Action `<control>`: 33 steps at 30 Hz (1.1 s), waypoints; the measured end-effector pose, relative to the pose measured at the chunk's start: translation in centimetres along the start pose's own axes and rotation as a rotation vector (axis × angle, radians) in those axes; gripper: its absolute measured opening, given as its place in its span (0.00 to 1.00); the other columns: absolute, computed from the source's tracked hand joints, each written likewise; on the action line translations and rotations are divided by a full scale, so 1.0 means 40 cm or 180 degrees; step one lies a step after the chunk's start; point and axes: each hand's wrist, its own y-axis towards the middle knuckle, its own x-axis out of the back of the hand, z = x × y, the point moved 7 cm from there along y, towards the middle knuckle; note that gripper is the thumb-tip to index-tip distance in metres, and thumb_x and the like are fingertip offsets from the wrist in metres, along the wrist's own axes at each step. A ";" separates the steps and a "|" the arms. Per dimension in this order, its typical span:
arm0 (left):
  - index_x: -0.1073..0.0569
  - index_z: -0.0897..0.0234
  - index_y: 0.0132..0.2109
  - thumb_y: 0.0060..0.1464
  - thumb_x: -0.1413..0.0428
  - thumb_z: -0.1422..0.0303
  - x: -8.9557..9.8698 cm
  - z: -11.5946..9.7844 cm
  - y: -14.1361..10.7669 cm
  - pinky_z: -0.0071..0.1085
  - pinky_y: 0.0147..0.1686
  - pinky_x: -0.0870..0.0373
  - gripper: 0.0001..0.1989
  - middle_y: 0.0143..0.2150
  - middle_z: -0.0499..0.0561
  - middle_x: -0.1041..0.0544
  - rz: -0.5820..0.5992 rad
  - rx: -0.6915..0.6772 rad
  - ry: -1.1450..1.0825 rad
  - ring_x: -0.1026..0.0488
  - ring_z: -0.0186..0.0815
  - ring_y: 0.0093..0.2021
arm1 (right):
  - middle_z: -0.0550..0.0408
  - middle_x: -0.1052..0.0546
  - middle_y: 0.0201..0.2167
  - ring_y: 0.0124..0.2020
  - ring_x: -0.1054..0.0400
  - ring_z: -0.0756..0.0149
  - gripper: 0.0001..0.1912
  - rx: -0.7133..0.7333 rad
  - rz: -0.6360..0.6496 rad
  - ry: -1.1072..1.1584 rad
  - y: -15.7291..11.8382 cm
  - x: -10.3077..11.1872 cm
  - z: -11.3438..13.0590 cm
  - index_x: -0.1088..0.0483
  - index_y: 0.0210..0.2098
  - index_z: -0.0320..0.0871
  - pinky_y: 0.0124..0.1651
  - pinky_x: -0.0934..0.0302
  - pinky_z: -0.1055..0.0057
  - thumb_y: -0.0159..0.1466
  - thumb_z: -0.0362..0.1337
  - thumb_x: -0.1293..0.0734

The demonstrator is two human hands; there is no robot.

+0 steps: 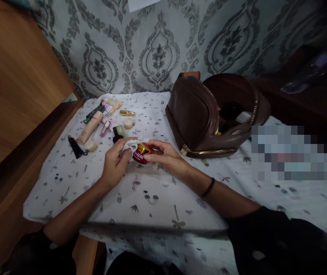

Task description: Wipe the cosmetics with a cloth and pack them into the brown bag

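Note:
Near the middle of the view, my right hand (166, 156) grips a small red jar (139, 156) with a gold lid (145, 148), its fingers on the right side of the jar. My left hand (116, 160) is closed around a crumpled white cloth or tissue (130, 145), which touches the jar's left side. Both hands are above the patterned white cloth on the table. Just beyond my left hand lie a small green-topped item (118, 130) and a black round item (117, 139), partly hidden by the fingers.
An open brown bag (193, 110) stands at the back right. Several cosmetics lie at the left, among them a beige tube (90, 127), a black tube (75, 147) and a gold lipstick (127, 113). A patterned curtain (157, 46) hangs behind; a wooden panel (20, 68) is at far left.

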 end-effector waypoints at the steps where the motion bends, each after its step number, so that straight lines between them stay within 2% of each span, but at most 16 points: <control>1: 0.24 0.63 0.50 0.65 0.47 0.65 -0.001 0.015 0.001 0.33 0.50 0.29 0.12 0.46 0.52 0.20 0.0000 0.0176 -0.0112 0.25 0.38 0.48 | 0.57 0.22 0.36 0.26 0.35 0.74 0.25 -0.0012 0.0017 -0.0006 0.000 -0.001 0.000 0.25 0.42 0.43 0.24 0.43 0.77 0.46 0.40 0.20; 5: 0.24 0.65 0.42 0.64 0.47 0.59 -0.011 0.063 0.002 0.30 0.41 0.30 0.13 0.37 0.49 0.24 0.0045 0.0692 -0.0403 0.29 0.36 0.39 | 0.55 0.21 0.41 0.26 0.32 0.74 0.25 -0.0030 0.0099 0.0007 0.001 -0.004 -0.001 0.25 0.43 0.43 0.25 0.38 0.75 0.47 0.40 0.20; 9: 0.24 0.65 0.45 0.65 0.48 0.60 -0.013 0.071 0.003 0.32 0.44 0.29 0.13 0.39 0.50 0.23 0.0081 0.0754 -0.0468 0.28 0.37 0.41 | 0.56 0.22 0.38 0.25 0.30 0.74 0.25 -0.0049 0.0174 0.0119 0.004 -0.004 -0.008 0.27 0.44 0.42 0.26 0.35 0.75 0.48 0.41 0.20; 11: 0.24 0.64 0.48 0.66 0.49 0.62 -0.010 0.054 0.004 0.35 0.48 0.29 0.13 0.43 0.52 0.21 0.0111 0.0515 -0.0342 0.26 0.39 0.45 | 0.59 0.23 0.35 0.24 0.29 0.73 0.29 -0.0032 0.0183 0.0150 0.004 -0.004 -0.010 0.28 0.48 0.44 0.25 0.34 0.75 0.49 0.42 0.20; 14: 0.24 0.63 0.53 0.66 0.51 0.66 -0.009 0.005 0.000 0.40 0.56 0.30 0.14 0.52 0.56 0.22 0.0193 -0.0166 0.0025 0.26 0.42 0.54 | 0.61 0.25 0.32 0.24 0.29 0.73 0.33 -0.0047 0.0182 0.0208 0.004 -0.004 -0.014 0.30 0.52 0.44 0.26 0.32 0.75 0.49 0.42 0.20; 19: 0.28 0.60 0.58 0.65 0.53 0.74 -0.030 -0.062 -0.026 0.47 0.60 0.32 0.19 0.58 0.58 0.25 0.0416 -0.1253 0.0543 0.29 0.44 0.61 | 0.59 0.25 0.35 0.28 0.27 0.71 0.28 -0.0059 0.0219 0.0433 0.006 -0.007 -0.022 0.29 0.45 0.45 0.32 0.27 0.71 0.48 0.42 0.19; 22: 0.30 0.59 0.61 0.64 0.54 0.77 -0.041 -0.076 -0.036 0.47 0.61 0.32 0.21 0.58 0.59 0.25 0.0512 -0.1545 0.0615 0.31 0.44 0.63 | 0.59 0.26 0.37 0.31 0.27 0.71 0.26 0.0021 0.0107 0.0467 0.006 0.000 -0.017 0.30 0.42 0.45 0.34 0.27 0.73 0.47 0.40 0.20; 25: 0.31 0.62 0.61 0.65 0.53 0.75 -0.036 -0.063 -0.025 0.44 0.60 0.32 0.20 0.60 0.60 0.27 0.0494 -0.1249 0.0638 0.30 0.43 0.62 | 0.59 0.25 0.37 0.30 0.25 0.70 0.25 -0.0031 0.0196 0.0386 0.003 -0.004 -0.011 0.31 0.43 0.45 0.29 0.31 0.75 0.49 0.41 0.20; 29: 0.29 0.64 0.58 0.67 0.52 0.66 -0.023 -0.033 -0.004 0.42 0.59 0.32 0.16 0.57 0.60 0.26 0.0441 -0.0611 0.0584 0.29 0.43 0.59 | 0.57 0.23 0.37 0.26 0.25 0.69 0.26 -0.0085 0.0287 0.0114 0.001 -0.008 -0.008 0.31 0.45 0.45 0.22 0.39 0.78 0.50 0.43 0.21; 33: 0.28 0.65 0.57 0.68 0.53 0.59 -0.024 -0.003 0.004 0.39 0.56 0.33 0.19 0.53 0.59 0.26 0.0495 -0.0117 0.0244 0.29 0.43 0.54 | 0.58 0.23 0.39 0.28 0.27 0.71 0.27 0.0082 0.0207 0.0184 0.004 -0.002 -0.007 0.30 0.46 0.46 0.31 0.32 0.73 0.49 0.42 0.20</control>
